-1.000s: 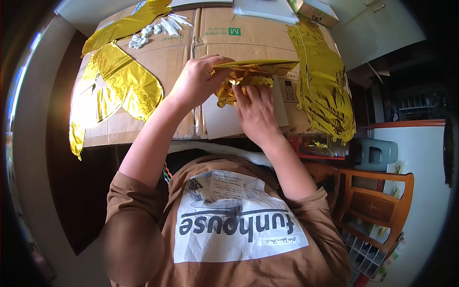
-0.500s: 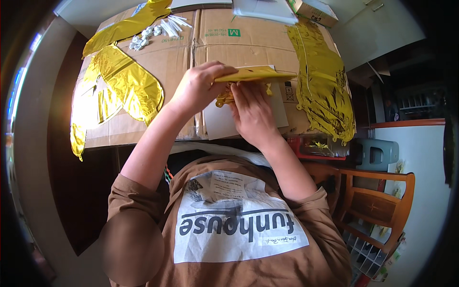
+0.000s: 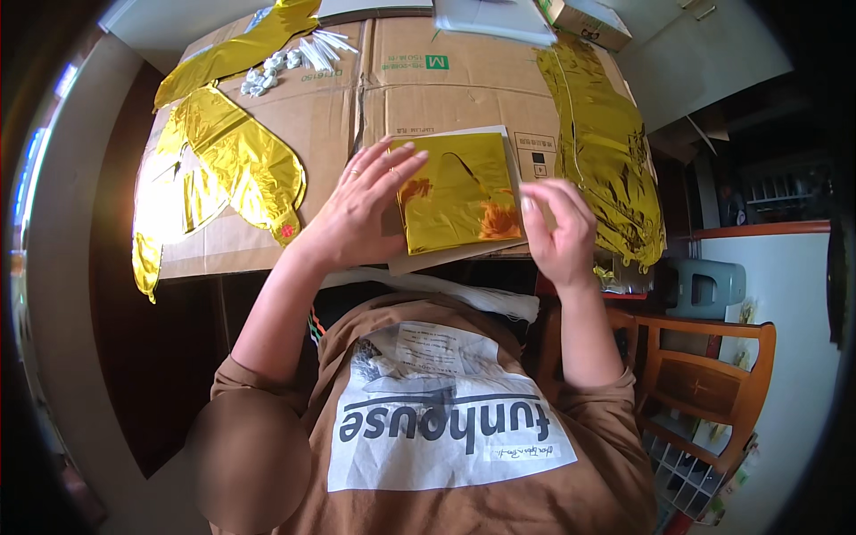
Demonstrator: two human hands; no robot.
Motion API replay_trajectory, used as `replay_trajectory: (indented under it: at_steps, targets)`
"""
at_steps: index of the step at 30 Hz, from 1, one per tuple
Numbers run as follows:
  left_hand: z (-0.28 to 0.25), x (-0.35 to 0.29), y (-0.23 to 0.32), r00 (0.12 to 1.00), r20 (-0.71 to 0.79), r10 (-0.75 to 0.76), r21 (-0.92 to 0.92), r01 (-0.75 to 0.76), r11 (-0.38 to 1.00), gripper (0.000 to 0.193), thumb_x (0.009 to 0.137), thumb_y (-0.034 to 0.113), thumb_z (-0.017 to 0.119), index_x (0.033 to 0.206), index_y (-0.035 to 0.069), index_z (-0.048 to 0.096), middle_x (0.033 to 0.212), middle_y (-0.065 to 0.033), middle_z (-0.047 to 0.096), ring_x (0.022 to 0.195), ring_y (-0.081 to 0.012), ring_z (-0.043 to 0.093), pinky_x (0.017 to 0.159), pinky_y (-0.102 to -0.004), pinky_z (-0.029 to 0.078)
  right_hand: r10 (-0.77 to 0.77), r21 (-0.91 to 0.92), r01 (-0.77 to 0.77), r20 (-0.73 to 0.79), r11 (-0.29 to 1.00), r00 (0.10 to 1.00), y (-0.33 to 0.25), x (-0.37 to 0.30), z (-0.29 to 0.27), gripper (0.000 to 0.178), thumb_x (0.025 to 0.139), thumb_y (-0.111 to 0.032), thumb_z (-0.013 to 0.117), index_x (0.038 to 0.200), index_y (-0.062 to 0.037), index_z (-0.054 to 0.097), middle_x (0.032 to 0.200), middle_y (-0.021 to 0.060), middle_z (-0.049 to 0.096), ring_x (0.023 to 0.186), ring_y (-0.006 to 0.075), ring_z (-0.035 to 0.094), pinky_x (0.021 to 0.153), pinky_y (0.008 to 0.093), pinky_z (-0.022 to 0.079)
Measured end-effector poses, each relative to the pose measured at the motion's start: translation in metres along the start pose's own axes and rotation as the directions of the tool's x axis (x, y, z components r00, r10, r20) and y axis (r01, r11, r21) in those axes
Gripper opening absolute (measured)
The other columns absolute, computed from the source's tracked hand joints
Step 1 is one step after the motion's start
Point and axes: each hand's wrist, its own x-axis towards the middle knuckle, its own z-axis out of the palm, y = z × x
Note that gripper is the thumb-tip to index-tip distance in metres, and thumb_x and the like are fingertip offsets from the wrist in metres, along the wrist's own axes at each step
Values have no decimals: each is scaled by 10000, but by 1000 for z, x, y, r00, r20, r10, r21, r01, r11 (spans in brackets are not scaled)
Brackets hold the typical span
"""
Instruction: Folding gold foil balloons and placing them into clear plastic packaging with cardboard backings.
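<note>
Head view: a folded gold foil square (image 3: 459, 187) lies on a card (image 3: 435, 259) atop cardboard (image 3: 446, 100). The left hand (image 3: 357, 209), fingers spread apart, is at its left edge. The right hand (image 3: 563, 234), fingers curled, is by its right edge; whether it pinches anything, I cannot tell.

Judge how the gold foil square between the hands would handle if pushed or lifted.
The gold foil square looks thin, so it's probably light. Its mirror-like surface may be slippery. Lying flat, it seems unlikely to roll.
</note>
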Motion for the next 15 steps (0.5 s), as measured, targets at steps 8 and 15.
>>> replay_trajectory:
  at_steps: [8,15]
  targets:
    - [-25,-13,-11,979,80,-189,9,189,982,903,739,181,779,1550,137,383,1588,-157,363,1458,-361,347,1211,-456,308,14,-221,81,399,972,917,43,32,44,571,999,-381,590,1471,-76,487,1552,167,429,1446,323,388,1213,495,239]
    - [-10,-16,-21,989,18,-147,11,147,989,887,764,275,796,1530,89,390,1516,-180,443,1440,-369,372,1231,-490,239,-7,-227,137,496,964,868,49,34,49,581,1025,-423,519,1502,-96,456,1589,147,388,1494,318,316,1238,513,176]
